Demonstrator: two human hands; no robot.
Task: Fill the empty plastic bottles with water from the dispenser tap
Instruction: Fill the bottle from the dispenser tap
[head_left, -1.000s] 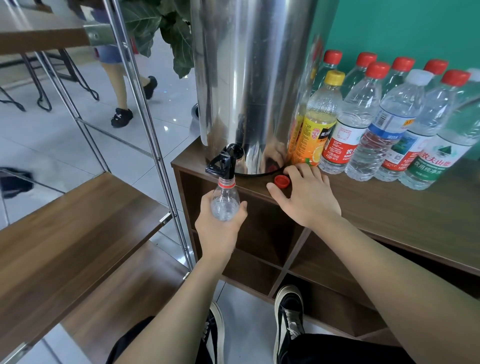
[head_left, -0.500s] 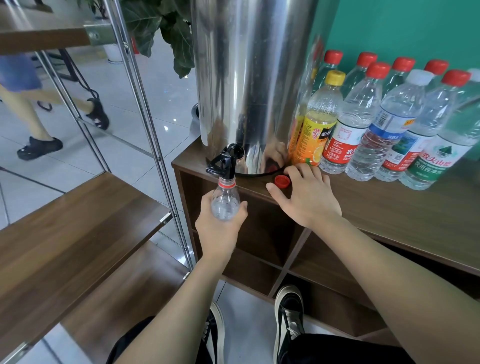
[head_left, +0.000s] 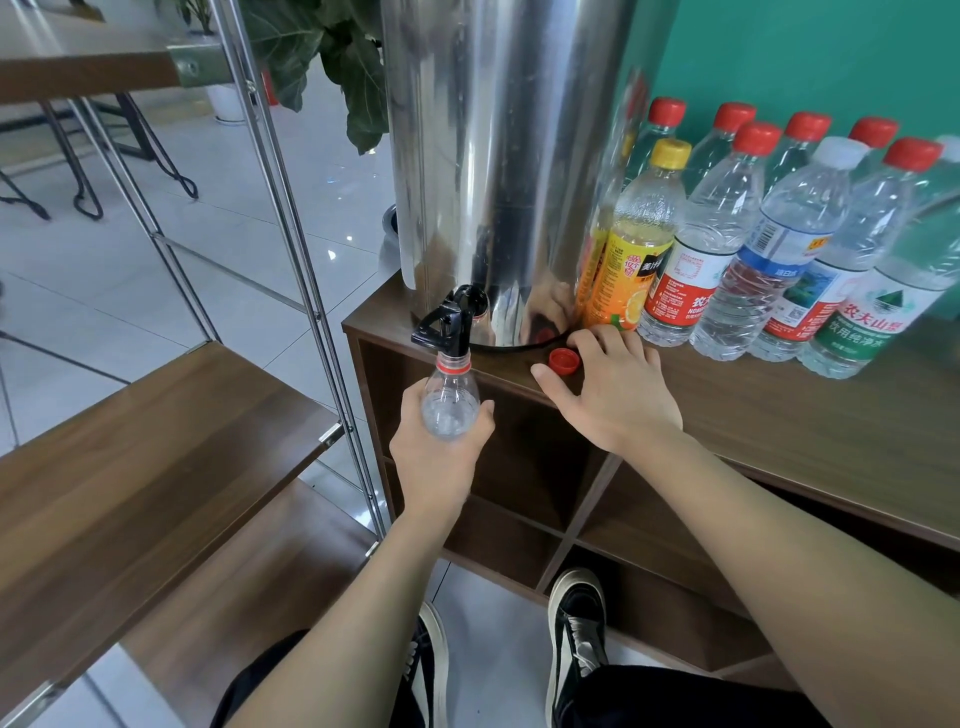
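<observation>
Both hands are at work below the steel dispenser (head_left: 498, 171): the left hand (head_left: 434, 457) has its fingers wrapped round a clear open bottle (head_left: 449, 402), held upright with its mouth right under the black tap (head_left: 447, 327); the right hand (head_left: 615, 387) lies flat on the wooden worktop (head_left: 779, 431), fingers straight and spread, gripping nothing; a loose red cap (head_left: 564, 360) sits on the worktop between its thumb and forefinger, at about 10 o'clock from the palm; capped bottles (head_left: 769, 244) stand in rows at 3 o'clock from the dispenser, against the green wall (head_left: 810, 57).
</observation>
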